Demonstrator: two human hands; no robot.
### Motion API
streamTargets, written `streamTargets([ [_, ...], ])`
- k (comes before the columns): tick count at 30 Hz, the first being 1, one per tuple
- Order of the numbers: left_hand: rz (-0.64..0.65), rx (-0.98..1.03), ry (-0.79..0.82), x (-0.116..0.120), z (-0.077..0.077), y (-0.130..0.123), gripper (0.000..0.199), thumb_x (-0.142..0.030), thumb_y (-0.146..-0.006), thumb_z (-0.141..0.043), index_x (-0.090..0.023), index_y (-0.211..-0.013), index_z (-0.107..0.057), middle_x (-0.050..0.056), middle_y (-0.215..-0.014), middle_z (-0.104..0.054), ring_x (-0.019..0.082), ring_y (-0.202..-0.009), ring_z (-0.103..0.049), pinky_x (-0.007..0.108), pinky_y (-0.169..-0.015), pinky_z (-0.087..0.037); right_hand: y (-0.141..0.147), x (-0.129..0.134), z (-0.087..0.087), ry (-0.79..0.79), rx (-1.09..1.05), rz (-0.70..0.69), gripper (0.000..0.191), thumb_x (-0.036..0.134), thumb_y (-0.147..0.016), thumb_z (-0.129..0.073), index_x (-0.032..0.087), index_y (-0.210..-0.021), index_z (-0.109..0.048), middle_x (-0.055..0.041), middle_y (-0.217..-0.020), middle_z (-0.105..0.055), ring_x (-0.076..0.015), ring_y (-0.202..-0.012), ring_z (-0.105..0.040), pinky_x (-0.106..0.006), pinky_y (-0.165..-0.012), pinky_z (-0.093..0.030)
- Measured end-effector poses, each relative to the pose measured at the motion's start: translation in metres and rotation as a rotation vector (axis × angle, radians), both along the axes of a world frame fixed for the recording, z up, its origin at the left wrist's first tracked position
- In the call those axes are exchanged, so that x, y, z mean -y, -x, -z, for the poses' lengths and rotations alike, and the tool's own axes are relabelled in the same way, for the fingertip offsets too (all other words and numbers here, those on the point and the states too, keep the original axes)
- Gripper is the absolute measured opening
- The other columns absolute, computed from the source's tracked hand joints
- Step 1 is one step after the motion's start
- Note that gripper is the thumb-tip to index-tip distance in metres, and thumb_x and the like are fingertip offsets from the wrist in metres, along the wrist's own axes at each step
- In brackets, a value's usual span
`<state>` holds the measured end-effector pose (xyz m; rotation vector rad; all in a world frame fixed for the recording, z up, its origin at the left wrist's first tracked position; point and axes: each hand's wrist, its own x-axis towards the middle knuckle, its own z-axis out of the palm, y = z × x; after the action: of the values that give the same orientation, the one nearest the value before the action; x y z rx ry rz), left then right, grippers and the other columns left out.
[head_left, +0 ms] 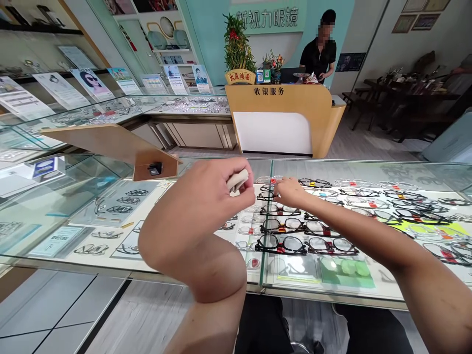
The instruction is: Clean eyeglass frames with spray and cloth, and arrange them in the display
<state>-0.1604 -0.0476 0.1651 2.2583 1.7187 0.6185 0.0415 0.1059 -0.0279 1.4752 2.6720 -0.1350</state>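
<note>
While a small folded beige cloth [237, 181] sits pinched in the nearly closed left hand [206, 196] above the glass display counter [332, 296], the right hand [290, 192], fingers bunched narrowly, hovers at black-framed eyeglasses [266, 195] laid in rows along the counter, any grip on them impossible to tell.

The cleaning cloth [238, 181] in the left hand [199, 206] looks soft and matt. The eyeglass frames [280, 244] are of glossy black plastic, on a smooth glass counter [332, 169]. The cashier desk [280, 118], upper middle of the frame, has a smooth light wood finish.
</note>
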Motion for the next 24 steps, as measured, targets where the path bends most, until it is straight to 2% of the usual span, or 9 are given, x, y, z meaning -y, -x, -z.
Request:
streamTargets([
  [3, 0.015, 0.028, -0.011, 0.002, 0.0, 0.001, 0.011, -0.022, -0.085, -0.066, -0.025, -0.075, -0.064, -0.004, -0.063, -0.058, 0.014, -0.053, -0.045, 0.032, -0.052, -0.025, 0.008, -0.002, 0.001, 0.026, 0.012, 0.053, 0.023, 0.032, -0.102, -0.074, 0.019, -0.113, -0.089, -0.0159, -0.127, -0.084, -0.0355, -0.13, -0.07, -0.042, -0.107, -0.048],
  [6, 0.027, 0.071, -0.022, 0.005, 0.0, 0.001, 0.016, -0.023, -0.086, -0.065, -0.025, -0.071, -0.064, -0.004, -0.059, -0.053, 0.013, -0.051, -0.042, 0.031, -0.049, -0.024, 0.003, 0.003, -0.014, 0.044, -0.018, 0.109, 0.022, 0.035, -0.101, -0.075, 0.022, -0.112, -0.09, -0.0132, -0.119, -0.087, -0.0324, -0.119, -0.077, -0.039, -0.1, -0.05],
  [10, 0.055, 0.15, -0.071, 0.009, 0.001, 0.0, 0.017, -0.025, -0.088, -0.065, -0.024, -0.07, -0.067, -0.004, -0.059, -0.053, 0.012, -0.049, -0.038, 0.03, -0.046, -0.024, -0.029, 0.027, -0.056, 0.035, -0.181, 0.183, 0.026, 0.041, -0.105, -0.07, 0.03, -0.121, -0.088, -0.0054, -0.108, -0.088, -0.0236, -0.096, -0.079, -0.032, -0.075, -0.047],
  [13, 0.096, 0.227, -0.149, 0.011, 0.001, -0.004, 0.015, -0.03, -0.09, -0.069, -0.024, -0.076, -0.071, -0.003, -0.063, -0.06, 0.012, -0.05, -0.041, 0.029, -0.047, -0.026, -0.061, 0.051, -0.091, 0.06, -0.547, 0.285, 0.027, 0.041, -0.103, -0.07, 0.026, -0.119, -0.086, -0.0023, -0.08, -0.084, -0.0199, -0.072, -0.073, -0.031, -0.063, -0.042],
  [14, 0.109, 0.26, -0.178, 0.011, 0.0, -0.005, 0.016, -0.032, -0.091, -0.071, -0.024, -0.077, -0.073, -0.003, -0.065, -0.062, 0.012, -0.05, -0.042, 0.029, -0.047, -0.027, -0.071, 0.06, -0.101, 0.067, -0.679, 0.298, 0.028, 0.042, -0.102, -0.071, 0.024, -0.117, -0.085, -0.002, -0.076, -0.082, -0.0197, -0.068, -0.072, -0.032, -0.061, -0.042],
  [17, 0.152, 0.369, -0.264, 0.013, -0.001, -0.011, 0.018, -0.036, -0.094, -0.075, -0.025, -0.079, -0.075, -0.003, -0.065, -0.064, 0.013, -0.052, -0.043, 0.029, -0.049, -0.031, -0.096, 0.082, -0.121, 0.055, -1.015, 0.245, 0.031, 0.045, -0.097, -0.074, 0.021, -0.117, -0.082, -0.0049, -0.081, -0.084, -0.0214, -0.072, -0.075, -0.033, -0.063, -0.049],
  [19, 0.202, 0.471, -0.312, 0.013, -0.001, -0.014, 0.019, -0.035, -0.095, -0.076, -0.025, -0.079, -0.075, -0.001, -0.069, -0.068, 0.014, -0.058, -0.05, 0.029, -0.054, -0.037, -0.109, 0.095, -0.129, 0.016, -1.156, 0.194, 0.03, 0.042, -0.095, -0.076, 0.02, -0.116, -0.081, -0.0068, -0.085, -0.085, -0.0229, -0.078, -0.078, -0.035, -0.068, -0.054],
  [22, 0.313, 0.675, -0.334, 0.009, 0.003, -0.02, 0.019, -0.033, -0.097, -0.076, -0.024, -0.081, -0.075, 0.002, -0.076, -0.073, 0.017, -0.069, -0.061, 0.03, -0.061, -0.045, -0.121, 0.111, -0.138, -0.084, -1.201, 0.151, 0.022, 0.034, -0.094, -0.077, 0.021, -0.11, -0.082, -0.0067, -0.089, -0.084, -0.0218, -0.08, -0.077, -0.035, -0.071, -0.056],
  [24, 0.385, 0.812, -0.289, 0.003, 0.007, -0.027, 0.019, -0.032, -0.098, -0.076, -0.024, -0.082, -0.074, 0.002, -0.073, -0.071, 0.015, -0.065, -0.058, 0.029, -0.059, -0.044, -0.127, 0.119, -0.143, -0.151, -1.161, 0.116, 0.016, 0.029, -0.095, -0.076, 0.022, -0.109, -0.081, -0.0061, -0.093, -0.084, -0.0207, -0.083, -0.077, -0.033, -0.072, -0.056],
])
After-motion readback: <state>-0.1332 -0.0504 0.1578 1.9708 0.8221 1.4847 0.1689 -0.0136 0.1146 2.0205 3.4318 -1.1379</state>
